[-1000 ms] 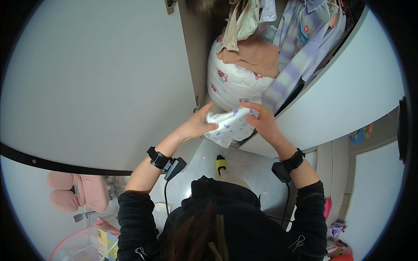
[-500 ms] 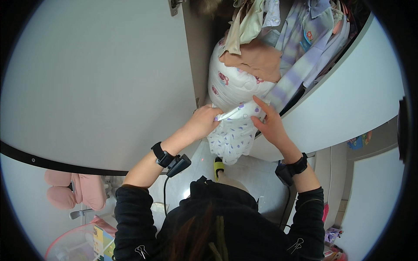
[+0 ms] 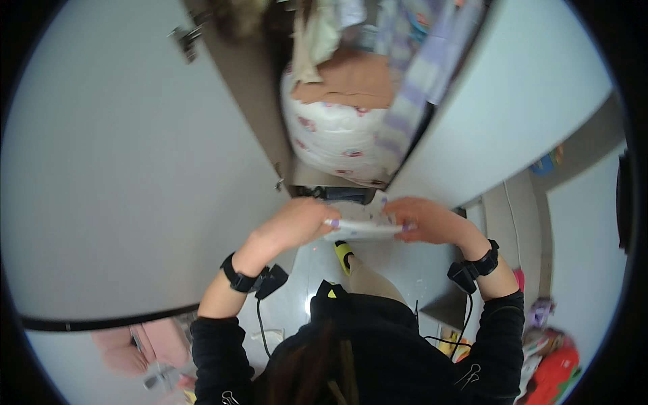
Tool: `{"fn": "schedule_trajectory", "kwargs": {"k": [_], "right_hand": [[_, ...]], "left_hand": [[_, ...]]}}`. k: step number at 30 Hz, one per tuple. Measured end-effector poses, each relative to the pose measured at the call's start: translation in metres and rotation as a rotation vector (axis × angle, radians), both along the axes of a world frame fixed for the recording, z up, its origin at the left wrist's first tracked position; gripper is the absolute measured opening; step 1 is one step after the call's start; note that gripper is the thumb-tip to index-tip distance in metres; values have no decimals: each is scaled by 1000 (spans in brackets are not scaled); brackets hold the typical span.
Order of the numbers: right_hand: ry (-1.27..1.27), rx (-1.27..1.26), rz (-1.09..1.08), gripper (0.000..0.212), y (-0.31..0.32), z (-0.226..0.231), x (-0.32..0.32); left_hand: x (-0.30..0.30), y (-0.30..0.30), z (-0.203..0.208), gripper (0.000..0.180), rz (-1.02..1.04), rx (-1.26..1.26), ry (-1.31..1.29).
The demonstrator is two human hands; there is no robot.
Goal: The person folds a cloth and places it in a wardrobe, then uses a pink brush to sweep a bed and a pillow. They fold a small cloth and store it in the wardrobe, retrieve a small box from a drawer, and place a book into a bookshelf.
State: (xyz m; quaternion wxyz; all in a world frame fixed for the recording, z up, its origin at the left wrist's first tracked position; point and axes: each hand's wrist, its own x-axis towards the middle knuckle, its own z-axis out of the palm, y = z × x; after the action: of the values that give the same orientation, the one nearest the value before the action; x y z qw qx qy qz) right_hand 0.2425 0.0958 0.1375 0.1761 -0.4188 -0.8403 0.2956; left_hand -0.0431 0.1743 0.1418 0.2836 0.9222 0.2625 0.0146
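You have a soft white fabric piece printed with small purple marks (image 3: pixel 368 229) stretched crosswise between your left hand (image 3: pixel 302 221) and your right hand (image 3: pixel 432 220). Its near edge makes a thick, nearly level white band, with purple patches showing beside the fingers of both your hands. Beyond that band, a paler part of the same cloth spreads away from you, dotted with small dark specks that blur too much to read as shapes. A white corner bearing a purple mark sticks up just beside your right hand. You hold the whole piece in the air.
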Motion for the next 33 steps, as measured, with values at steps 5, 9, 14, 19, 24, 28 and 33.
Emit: {"fn": "schedule_trajectory", "kwargs": {"k": [5, 9, 14, 19, 24, 28, 33], "right_hand": [[39, -411, -191, 26, -76, -2, 40], [-84, -173, -504, 20, -118, -3, 113], [-170, 116, -941, 13, -189, 79, 228], [-13, 428, -1090, 12, -291, 160, 284], [-59, 226, -962, 19, -375, 78, 297], [16, 14, -968, 22, -398, -49, 303], [61, -362, -1115, 21, -404, -152, 336]], "left_hand": [[51, -19, 0, 14, -234, -166, 24], [154, -40, -14, 18, -311, -62, -23], [311, -76, 43, 17, -314, 60, -282], [409, -125, 111, 20, -488, 107, -494], [439, -180, 23, 19, -739, 206, -513], [459, -207, -97, 15, -807, 116, -349], [497, -218, -189, 15, -704, 26, 45]]}}
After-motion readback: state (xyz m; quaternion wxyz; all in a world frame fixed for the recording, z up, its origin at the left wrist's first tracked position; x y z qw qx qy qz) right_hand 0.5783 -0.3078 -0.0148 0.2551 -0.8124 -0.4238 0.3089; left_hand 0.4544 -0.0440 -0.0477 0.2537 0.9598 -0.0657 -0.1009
